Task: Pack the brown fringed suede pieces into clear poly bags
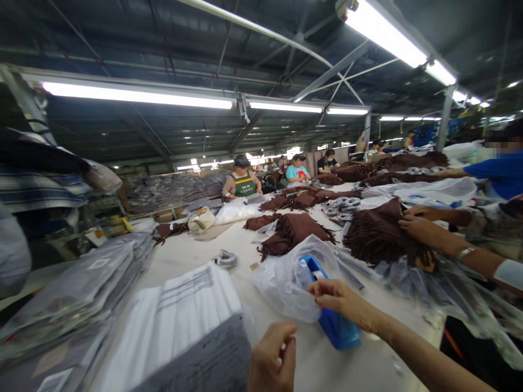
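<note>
My right hand (341, 302) reaches in from the right over a blue tape dispenser (340, 333), its thumb and index finger pinched together near the tape roll; whatever lies between the fingertips is too small to make out. At the bottom centre my left hand (273, 356) is curled, fingers bent toward the thumb, and its contents cannot be made out. Left of it lies a stack of white packages (183, 305) with a grey printed sheet (204, 359) at its near side. A crumpled clear plastic bag (286, 277) touches the dispenser.
Brown fringed scarves (296, 231) lie across the white table (163, 267). Bagged grey goods (85, 277) are piled at left. Another person's hands (420, 223) hold brown fringed fabric (376, 231) at right. A person in a green apron (244, 184) sits across the table.
</note>
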`<state>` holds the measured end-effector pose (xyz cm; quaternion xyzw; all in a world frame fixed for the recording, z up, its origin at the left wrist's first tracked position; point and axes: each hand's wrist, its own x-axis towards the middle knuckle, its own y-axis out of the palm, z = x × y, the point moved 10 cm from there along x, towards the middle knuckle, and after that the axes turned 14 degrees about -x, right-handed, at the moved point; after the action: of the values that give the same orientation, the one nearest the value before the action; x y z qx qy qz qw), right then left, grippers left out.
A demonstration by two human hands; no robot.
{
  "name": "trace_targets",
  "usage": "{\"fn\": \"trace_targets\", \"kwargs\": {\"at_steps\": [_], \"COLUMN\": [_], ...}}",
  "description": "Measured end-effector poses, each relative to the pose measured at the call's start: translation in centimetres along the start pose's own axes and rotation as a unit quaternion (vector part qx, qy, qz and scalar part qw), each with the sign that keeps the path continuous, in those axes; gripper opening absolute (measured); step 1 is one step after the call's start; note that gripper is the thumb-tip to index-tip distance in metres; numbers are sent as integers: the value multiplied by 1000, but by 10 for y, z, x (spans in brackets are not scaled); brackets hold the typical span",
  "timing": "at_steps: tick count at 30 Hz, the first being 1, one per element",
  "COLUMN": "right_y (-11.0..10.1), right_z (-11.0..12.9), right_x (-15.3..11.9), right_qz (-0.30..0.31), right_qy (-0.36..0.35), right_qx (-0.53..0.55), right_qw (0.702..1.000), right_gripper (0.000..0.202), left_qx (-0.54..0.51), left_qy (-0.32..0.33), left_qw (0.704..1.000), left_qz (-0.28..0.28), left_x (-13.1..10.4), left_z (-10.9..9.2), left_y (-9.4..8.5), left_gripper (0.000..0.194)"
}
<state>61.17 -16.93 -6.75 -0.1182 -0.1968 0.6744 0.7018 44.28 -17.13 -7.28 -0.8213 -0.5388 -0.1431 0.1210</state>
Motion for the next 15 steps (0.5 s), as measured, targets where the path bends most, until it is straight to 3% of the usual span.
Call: {"fn": "trace_targets", "kwargs": {"at_steps": [3,5,9,11,14,15], "right_y": [8,17,30,22,12,13], "right_z": [11,19,26,15,1,-1], "right_x": [-14,-24,-36,-32,-22,-18], "right_qz": [0,6,15,-26,-88,-93], "right_qy": [-32,-58,-106,-62,-8,-10], "right_qx": [-73,-131,-221,-219,-192,-187], "right_qw": [997,990,969,973,977,978], "right_gripper": [6,4,4,6,36,36], "left_qx": [-51,-89,-97,-93,-95,-98], "left_qy": [-162,-229,-211,-191,-161,-155], "left_qw": [985,968,967,970,975,977], "left_qz": [-34,-57,-101,-120,-117,-111], "left_x": [26,35,43,42,41,41], "left_z": [24,41,62,70,71,69], "left_y": [11,20,23,18,16,17], "left_gripper": [40,47,27,22,21,22]}}
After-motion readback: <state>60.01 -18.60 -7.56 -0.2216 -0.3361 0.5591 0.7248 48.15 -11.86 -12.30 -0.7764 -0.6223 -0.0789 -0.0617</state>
